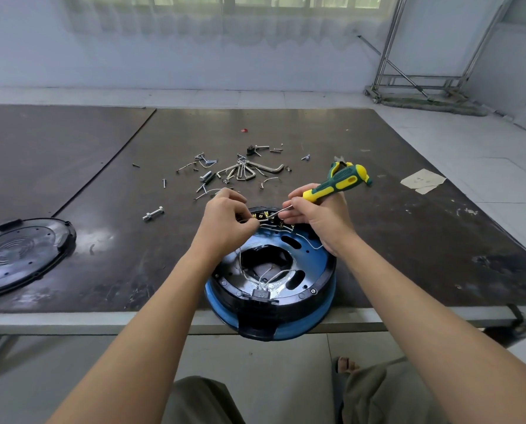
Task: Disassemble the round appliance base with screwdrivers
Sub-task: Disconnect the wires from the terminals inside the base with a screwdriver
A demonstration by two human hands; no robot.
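We see the round appliance base (313,313) at the near edge of the table (408,240), near the middle, its nearest part hanging over the edge. It is a black shell with a blue band, open on top, and thin white wires (281,272) loop across its central hole.

The left hand (225,221) is over the far rim of the base, fingers curled in a pinch on a white wire beside a row of brass terminals (263,215). The right hand (319,218) grips a screwdriver (338,182) by its green-and-yellow handle. The handle points up and to the far right, and the thin shaft slants down to the left, its tip at the terminals, close to the left fingertips.

Beyond the hands lies a scatter of loose hardware: screws, a cluster of hex keys (246,171) and, to the left, a bolt with nuts (153,213). Cutters (341,163) with matching grips lie just behind the screwdriver handle, mostly hidden. A black round cover (22,255) rests on the table well to the left of the base. On the right we see a scrap of paper (422,180), and at the far middle a small red piece (244,130).
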